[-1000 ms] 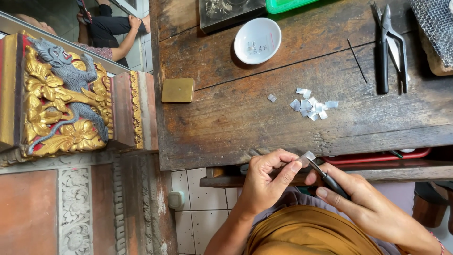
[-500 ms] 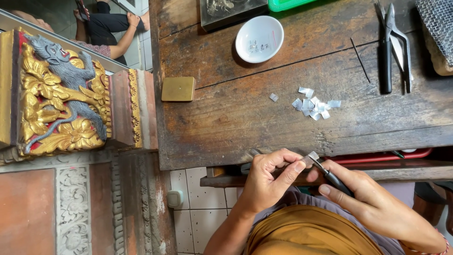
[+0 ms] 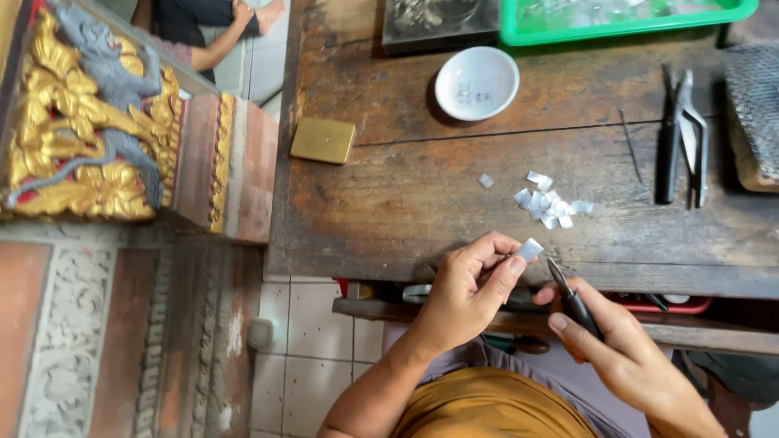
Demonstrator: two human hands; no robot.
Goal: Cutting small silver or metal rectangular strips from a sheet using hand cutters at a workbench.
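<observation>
Worn wooden tabletop [image 3: 389, 203]: left hand [image 3: 464, 294] fingers pinch small silver metal square [image 3: 530, 249] at near edge; right hand [image 3: 610, 345] fingers grip dark slim tool [image 3: 570, 297].

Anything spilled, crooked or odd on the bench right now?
Nothing stands out. The silver scraps lie in a loose pile on the wooden bench, one stray piece beside it. The left hand pinches one silver piece; the right hand holds a dark tool.

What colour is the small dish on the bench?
White, the small dish shows best in the head view.
</observation>
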